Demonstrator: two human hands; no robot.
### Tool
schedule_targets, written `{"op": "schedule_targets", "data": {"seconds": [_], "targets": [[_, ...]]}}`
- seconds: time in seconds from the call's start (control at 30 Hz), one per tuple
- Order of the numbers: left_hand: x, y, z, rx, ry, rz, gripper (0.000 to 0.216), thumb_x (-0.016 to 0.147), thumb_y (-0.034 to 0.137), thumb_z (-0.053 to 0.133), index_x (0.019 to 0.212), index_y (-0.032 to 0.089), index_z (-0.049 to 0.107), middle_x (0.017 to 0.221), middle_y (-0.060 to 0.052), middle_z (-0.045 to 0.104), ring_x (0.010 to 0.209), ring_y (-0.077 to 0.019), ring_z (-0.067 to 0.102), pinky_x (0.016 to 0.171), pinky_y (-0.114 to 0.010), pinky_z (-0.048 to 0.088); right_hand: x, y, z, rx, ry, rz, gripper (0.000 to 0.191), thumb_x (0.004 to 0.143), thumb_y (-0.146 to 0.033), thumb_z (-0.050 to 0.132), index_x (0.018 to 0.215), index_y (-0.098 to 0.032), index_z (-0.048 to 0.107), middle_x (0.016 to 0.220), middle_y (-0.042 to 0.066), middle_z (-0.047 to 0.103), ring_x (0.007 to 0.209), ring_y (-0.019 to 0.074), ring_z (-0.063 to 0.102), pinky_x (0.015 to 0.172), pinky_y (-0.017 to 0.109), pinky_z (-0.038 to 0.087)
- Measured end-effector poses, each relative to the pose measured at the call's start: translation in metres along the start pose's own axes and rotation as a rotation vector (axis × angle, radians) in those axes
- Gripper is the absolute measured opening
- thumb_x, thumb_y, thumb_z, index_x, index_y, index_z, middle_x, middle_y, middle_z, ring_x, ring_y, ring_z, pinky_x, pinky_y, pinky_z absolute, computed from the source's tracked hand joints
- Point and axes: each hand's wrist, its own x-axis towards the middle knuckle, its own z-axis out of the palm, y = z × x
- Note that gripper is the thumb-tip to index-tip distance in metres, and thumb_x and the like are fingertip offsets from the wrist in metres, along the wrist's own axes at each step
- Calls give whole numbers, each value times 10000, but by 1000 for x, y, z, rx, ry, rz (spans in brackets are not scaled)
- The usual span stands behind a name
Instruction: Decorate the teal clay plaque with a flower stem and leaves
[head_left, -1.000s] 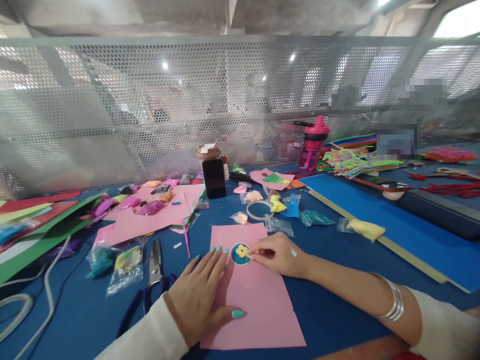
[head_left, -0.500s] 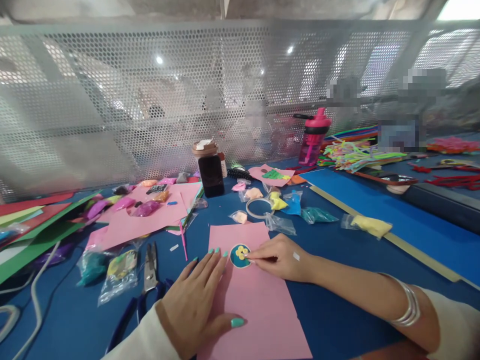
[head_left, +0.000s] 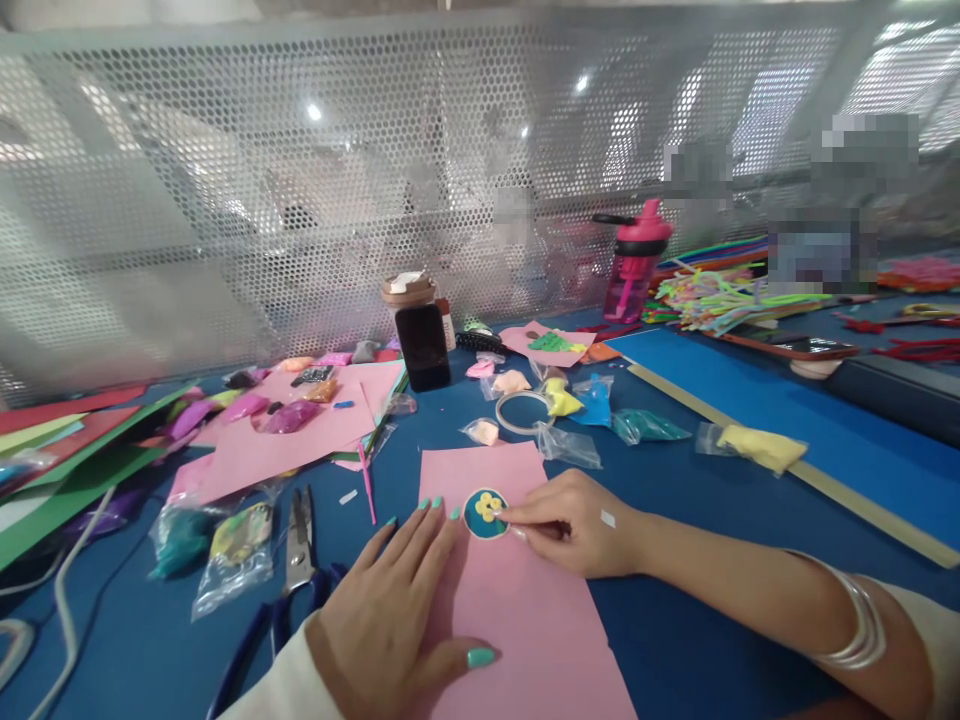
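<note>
A pink paper sheet (head_left: 525, 630) lies on the blue table in front of me. On its upper part sits a small teal clay disc (head_left: 484, 513) with yellow dots on it. My left hand (head_left: 397, 600) lies flat on the sheet's left side, fingers spread, fingertips just left of the disc. My right hand (head_left: 574, 522) rests on the sheet to the right of the disc, thumb and forefinger pinched at the disc's right edge by the yellow dots.
Blue-handled scissors (head_left: 300, 560) and bags of coloured clay (head_left: 232, 540) lie to the left. More pink paper (head_left: 300, 430), a dark cup (head_left: 424, 340), a tape ring (head_left: 521, 410), a pink bottle (head_left: 634, 265) and a perforated metal screen (head_left: 300, 180) stand behind.
The camera has tilted down slightly and drifted, so everything sits a little differently in the picture. Both hands stay in place at the disc; the right fingers shifted only slightly.
</note>
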Motion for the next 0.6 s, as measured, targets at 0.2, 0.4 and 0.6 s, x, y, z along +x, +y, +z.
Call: {"op": "schedule_targets", "data": {"seconds": [0.2, 0.4, 0.6], "targets": [[-1, -1, 3, -8, 37, 1, 738, 769, 650, 321, 1303, 140, 337, 1304, -136, 431, 1159, -283, 460, 848, -420, 464, -2, -2, -4, -2, -43, -15, 406, 681, -82, 423, 1017, -167, 634, 572, 6, 593, 464, 102, 463, 460, 217, 311], [-3, -1, 6, 2, 41, -9, 741, 764, 660, 315, 1310, 160, 331, 1311, -124, 426, 1163, -276, 457, 870, -408, 449, -4, -1, -2, -42, -38, -38, 406, 657, -63, 417, 978, -154, 647, 614, 17, 620, 488, 109, 484, 481, 230, 321], [-1, -2, 1, -5, 43, 8, 736, 766, 655, 321, 1306, 155, 342, 1311, -124, 424, 1165, -279, 455, 863, -401, 457, -6, 0, -1, -63, -44, -38, 400, 662, -73, 420, 978, -174, 643, 586, 0, 608, 490, 109, 494, 479, 236, 309]]}}
